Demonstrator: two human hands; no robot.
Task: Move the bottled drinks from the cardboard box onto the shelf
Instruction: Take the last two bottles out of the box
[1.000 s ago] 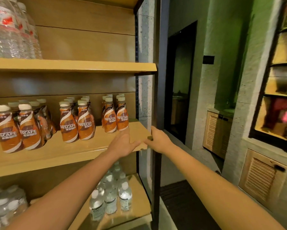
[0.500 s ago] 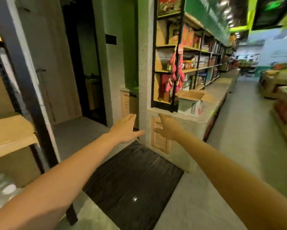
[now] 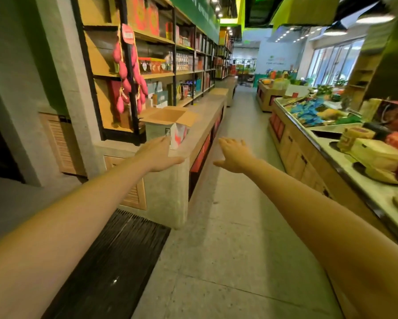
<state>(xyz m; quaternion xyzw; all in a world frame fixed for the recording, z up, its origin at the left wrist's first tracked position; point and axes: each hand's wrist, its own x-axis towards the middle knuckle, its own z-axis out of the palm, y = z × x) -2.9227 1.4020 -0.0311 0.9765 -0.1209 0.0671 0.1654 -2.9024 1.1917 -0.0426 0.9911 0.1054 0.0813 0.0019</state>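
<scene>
An open cardboard box with its flaps up stands on a grey stone counter at the left of the aisle. Its inside is hidden from here, so no bottles show. My left hand is stretched out, fingers apart, just in front of the box's near side, holding nothing. My right hand is also spread and bare, out over the aisle to the right of the counter's corner. The shelf with the bottled drinks is out of view.
Tall shelves of packaged goods run along the left wall, with pink sausages hanging on a post. A display counter with boxed goods lines the right. A dark floor mat lies at lower left; the aisle floor runs ahead.
The view has swung right, away from the drinks shelf and down the aisle. Both bare hands have come off the shelf edge and now reach toward the cardboard box on the counter.
</scene>
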